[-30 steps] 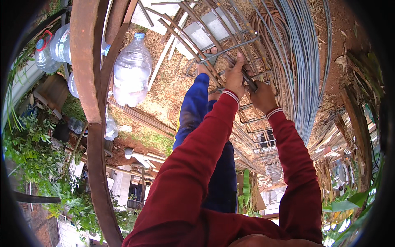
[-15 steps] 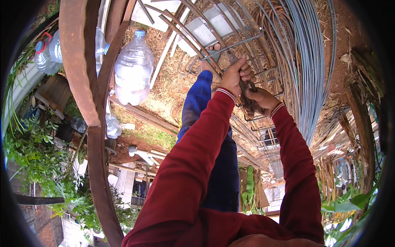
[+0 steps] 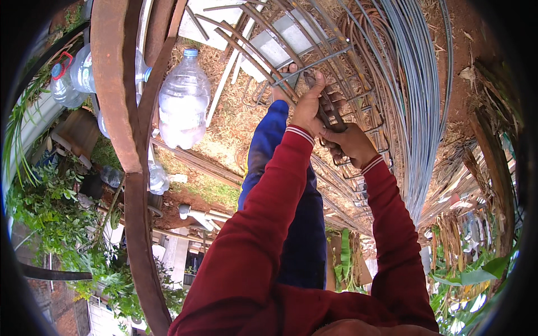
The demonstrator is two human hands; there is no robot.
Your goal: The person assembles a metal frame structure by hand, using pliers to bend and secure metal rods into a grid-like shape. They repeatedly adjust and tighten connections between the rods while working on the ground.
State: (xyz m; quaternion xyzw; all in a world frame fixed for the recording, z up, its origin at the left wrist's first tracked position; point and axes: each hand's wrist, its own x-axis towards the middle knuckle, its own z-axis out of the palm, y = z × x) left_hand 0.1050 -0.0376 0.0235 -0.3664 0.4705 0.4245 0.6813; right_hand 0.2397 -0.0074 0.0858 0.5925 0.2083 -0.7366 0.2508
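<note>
Both hands are on a dark metal tool that looks like a pair of pincers (image 3: 333, 113), held over a cage of rusty steel bars and stirrups (image 3: 350, 84). My left hand (image 3: 307, 112) is closed around its upper part, thumb pointing away from me. Lower and to the right, my right hand (image 3: 356, 145) is wrapped round the handle end. The tool's jaws are partly hidden behind my left hand and the bars. My bare foot (image 3: 283, 92) shows beyond my left hand, beside the cage.
A bundle of long grey steel rods (image 3: 412, 84) lies right of the cage, beside a rusty wire coil (image 3: 367, 28). A rusty curved beam (image 3: 116, 84) crosses the left side. Near it stands a large clear water bottle (image 3: 184, 103). Pale boards (image 3: 283, 42) lie at the far side.
My hands have shifted slightly left and nearer, moving apart a little, so more of the tool's handle shows between them. The whole view has shifted slightly.
</note>
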